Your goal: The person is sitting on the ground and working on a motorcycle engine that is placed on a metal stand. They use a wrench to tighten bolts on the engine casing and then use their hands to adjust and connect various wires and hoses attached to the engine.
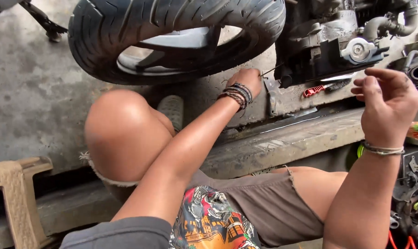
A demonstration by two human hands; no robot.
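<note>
Left hand (pixel 247 79) grip closed, fist-like, pinching a thin wire (pixel 269 72) just at the lower left corner of the engine block (pixel 331 50); wire runs right from the fingers toward the block, its far end hard to make out. Beaded bracelets (pixel 236 93) on that wrist. Right hand (pixel 388 103) raised in front of the engine block's right side, grip loose, fingers curled toward each other, nothing clearly held; cannot tell if a small part sits between the fingertips. Thin band (pixel 382 149) on that wrist.

Rear tyre (pixel 172 32) left of the engine block, lifted off the concrete floor (pixel 29 97). Red-handled tool (pixel 319 89) lies just below the engine block, on the grey metal plate (pixel 287 97) under it. Round silver cap (pixel 358 50) on the block's right face, grey hose (pixel 386 25) above right of it. Long metal ledge (pixel 283 143) runs below the block, in front of the person's knees.

Containers: none clearly visible; dark mechanical parts and orange cable (pixel 398 242) well below and right of the block, contents unclear. Tan plastic stool (pixel 15 193) far left and below the block, nothing on it.
</note>
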